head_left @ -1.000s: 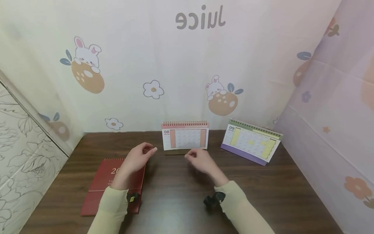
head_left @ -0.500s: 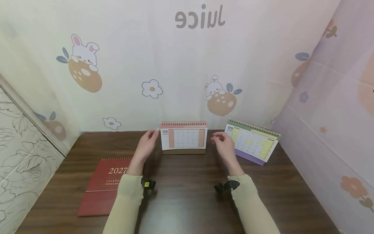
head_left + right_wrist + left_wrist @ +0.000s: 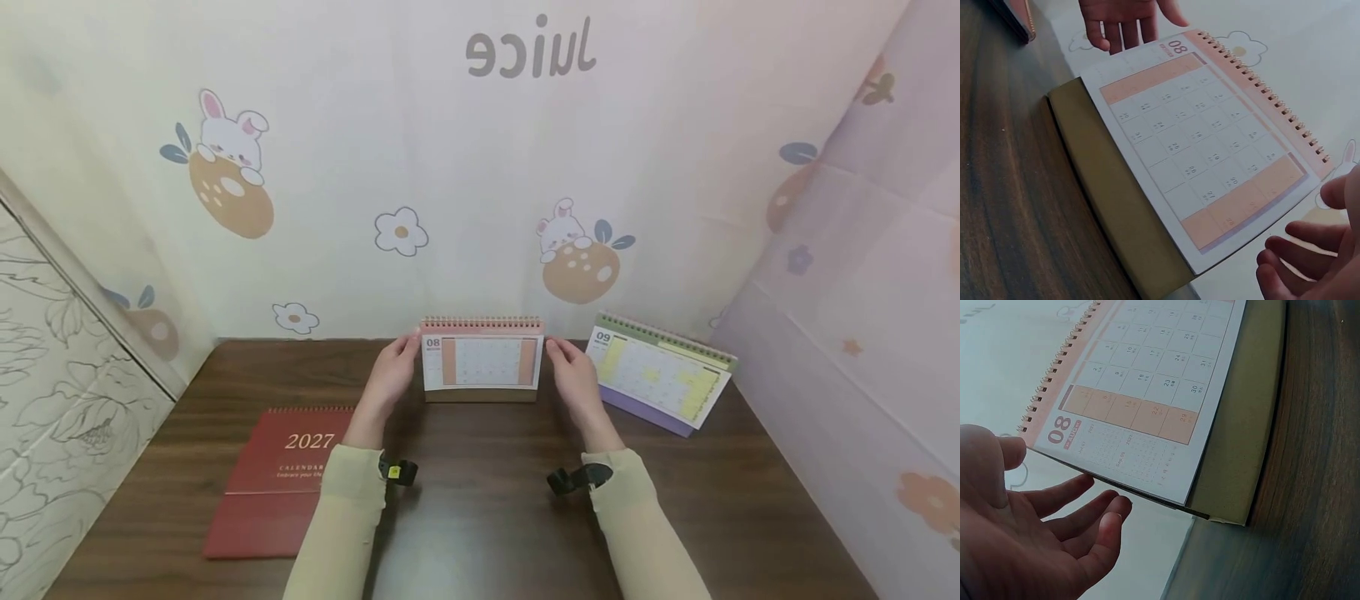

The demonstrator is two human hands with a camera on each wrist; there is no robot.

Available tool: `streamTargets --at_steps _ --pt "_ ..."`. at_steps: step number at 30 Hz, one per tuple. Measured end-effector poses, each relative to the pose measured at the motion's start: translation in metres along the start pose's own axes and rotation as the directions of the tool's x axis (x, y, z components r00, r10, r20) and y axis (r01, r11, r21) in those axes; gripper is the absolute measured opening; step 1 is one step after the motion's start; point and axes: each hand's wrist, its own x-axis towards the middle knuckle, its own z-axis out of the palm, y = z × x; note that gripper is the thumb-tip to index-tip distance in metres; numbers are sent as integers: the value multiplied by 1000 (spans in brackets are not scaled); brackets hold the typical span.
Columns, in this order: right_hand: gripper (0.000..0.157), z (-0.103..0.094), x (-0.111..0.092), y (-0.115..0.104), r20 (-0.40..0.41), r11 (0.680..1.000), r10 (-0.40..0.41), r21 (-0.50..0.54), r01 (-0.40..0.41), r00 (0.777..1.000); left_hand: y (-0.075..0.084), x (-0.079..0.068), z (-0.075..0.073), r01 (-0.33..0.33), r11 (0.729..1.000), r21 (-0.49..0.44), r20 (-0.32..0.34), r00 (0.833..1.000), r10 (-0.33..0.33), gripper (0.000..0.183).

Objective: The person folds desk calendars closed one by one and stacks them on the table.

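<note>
A pink-topped desk calendar (image 3: 483, 360) marked 08 stands upright on its brown base at the back of the table, by the curtain. Its left edge is beside my left hand (image 3: 392, 373), whose thumb lies at the top corner in the left wrist view, with slightly bent fingers (image 3: 1088, 515) spread along the edge. On the opposite side, my right hand (image 3: 576, 377) is at the right edge, its fingers (image 3: 1300, 256) loosely bent. Neither hand plainly pinches the calendar; exact contact is hard to tell.
A green-and-purple desk calendar (image 3: 660, 375) marked 09 stands angled just right of my right hand. At left, a red 2027 calendar (image 3: 262, 500) lies partly under my left forearm. The patterned curtain (image 3: 480, 167) rises behind the wooden table (image 3: 480, 517).
Both hands have moved to the back of the table, away from in front of the 08 calendar to its two sides. Lately the right hand has closed in on its right edge.
</note>
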Motion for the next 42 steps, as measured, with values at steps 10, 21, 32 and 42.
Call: streamTargets --at_steps 10,21,32,42 --pt "56 4 1 1 54 996 -2 93 -3 999 0 -2 2 -11 1000 18 10 1000 11 72" --pt "54 6 1 -1 60 992 5 122 -12 998 6 -6 4 -2 998 64 13 1000 1 78" --pt "53 8 -4 -1 41 991 34 129 -39 999 2 -3 3 -3 999 49 26 1000 2 79" --pt "60 7 -4 0 45 991 20 130 -26 999 3 -4 0 11 1000 -24 27 1000 -10 66"
